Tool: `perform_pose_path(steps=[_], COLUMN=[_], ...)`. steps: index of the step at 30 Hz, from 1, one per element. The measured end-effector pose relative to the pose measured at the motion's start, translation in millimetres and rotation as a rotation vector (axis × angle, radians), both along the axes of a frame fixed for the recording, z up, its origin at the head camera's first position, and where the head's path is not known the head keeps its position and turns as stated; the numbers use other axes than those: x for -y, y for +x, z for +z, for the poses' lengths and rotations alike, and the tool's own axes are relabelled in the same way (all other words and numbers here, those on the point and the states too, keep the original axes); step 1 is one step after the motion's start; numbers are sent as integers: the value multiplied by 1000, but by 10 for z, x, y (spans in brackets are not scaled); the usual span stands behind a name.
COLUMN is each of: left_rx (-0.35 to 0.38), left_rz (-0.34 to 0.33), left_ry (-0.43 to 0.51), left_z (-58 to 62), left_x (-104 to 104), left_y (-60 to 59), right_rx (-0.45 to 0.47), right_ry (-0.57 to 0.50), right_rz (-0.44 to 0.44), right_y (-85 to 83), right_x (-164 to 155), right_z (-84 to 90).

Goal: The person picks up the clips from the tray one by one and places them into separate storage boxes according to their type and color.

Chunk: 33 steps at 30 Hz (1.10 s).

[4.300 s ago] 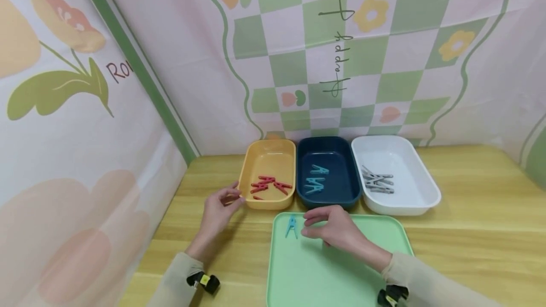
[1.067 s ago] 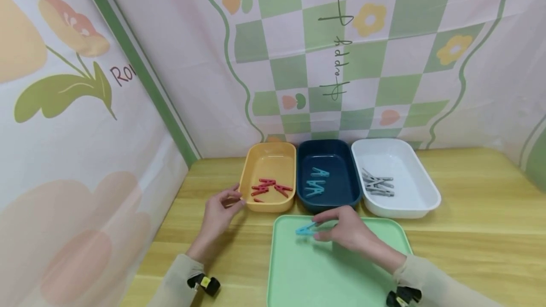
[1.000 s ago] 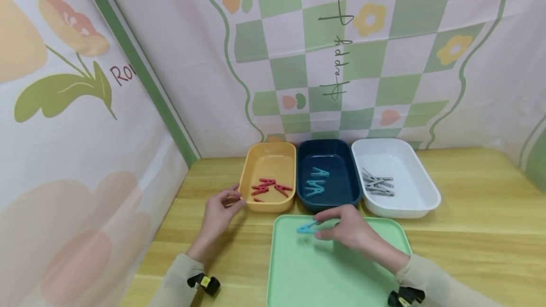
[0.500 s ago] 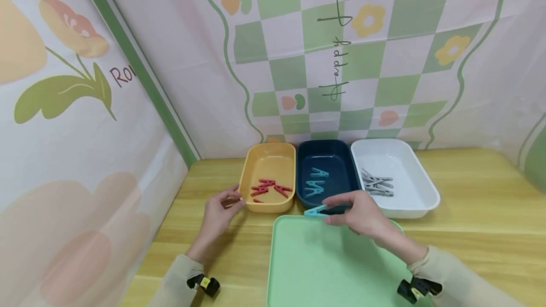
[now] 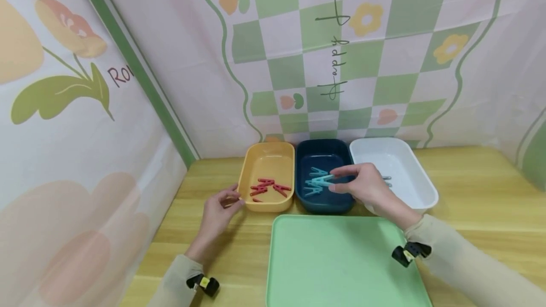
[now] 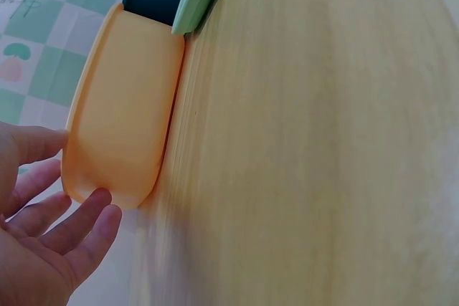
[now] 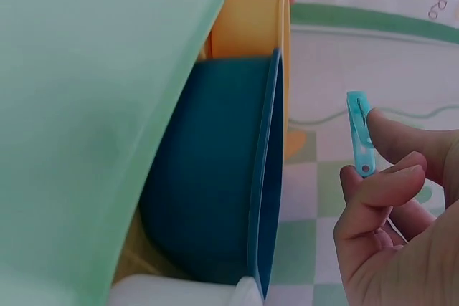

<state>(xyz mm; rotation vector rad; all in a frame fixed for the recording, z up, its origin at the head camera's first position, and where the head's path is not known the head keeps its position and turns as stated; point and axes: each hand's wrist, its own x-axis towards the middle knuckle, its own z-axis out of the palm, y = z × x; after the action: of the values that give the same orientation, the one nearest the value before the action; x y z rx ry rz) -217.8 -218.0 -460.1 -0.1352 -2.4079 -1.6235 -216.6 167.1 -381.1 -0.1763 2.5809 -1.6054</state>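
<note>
A light blue clothespin (image 5: 323,180) (image 7: 361,150) is pinched between the thumb and fingers of my right hand (image 5: 370,187), over the dark blue box (image 5: 324,207). Below it in that box lie several teal clothespins (image 5: 313,189). My left hand (image 5: 218,212) is at the left side of the yellow box (image 5: 268,206), fingertips right at its rim and wall. In the left wrist view, the left hand's fingers (image 6: 86,223) are spread and relaxed beside that yellow wall. Several red clothespins (image 5: 265,182) lie inside the yellow box.
A white box (image 5: 409,193) stands at the right of the row, its grey clothespins (image 5: 387,179) mostly hidden behind my right hand. In front of the boxes lies a light green tray (image 5: 341,259) on the wooden table (image 5: 469,188). A patterned cloth (image 5: 281,37) hangs behind.
My right hand picked the light blue clothespin up off the green tray and has carried it forward and up, over the dark blue box. The left hand has stayed at the yellow box.
</note>
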Motion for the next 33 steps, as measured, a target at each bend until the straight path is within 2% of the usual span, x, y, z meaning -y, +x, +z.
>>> perform_pose_path(steps=[4, 8, 15, 20, 25, 33], left_rx=[4, -25, -22, -28, -24, -39], left_rz=[-1, -14, -24, -43, -35, -35], left_ry=[6, -3, -5, -21, -32, -19], left_z=[149, 255, -39, -45, -38, -47], left_x=[-65, -97, 47, 60, 55, 56], left_y=[90, 154, -28, -22, -21, -23], right_rx=[-13, -37, 4, 19, 24, 1], right_ry=[21, 62, 82, 79, 90, 155], right_rz=[-19, -28, -33, -30, -37, -38], right_y=[-126, -229, -354, -405, -436, -444], right_x=[-39, -50, -32, -15, -6, -1], right_z=[-8, -22, -46, -84, -115, -124])
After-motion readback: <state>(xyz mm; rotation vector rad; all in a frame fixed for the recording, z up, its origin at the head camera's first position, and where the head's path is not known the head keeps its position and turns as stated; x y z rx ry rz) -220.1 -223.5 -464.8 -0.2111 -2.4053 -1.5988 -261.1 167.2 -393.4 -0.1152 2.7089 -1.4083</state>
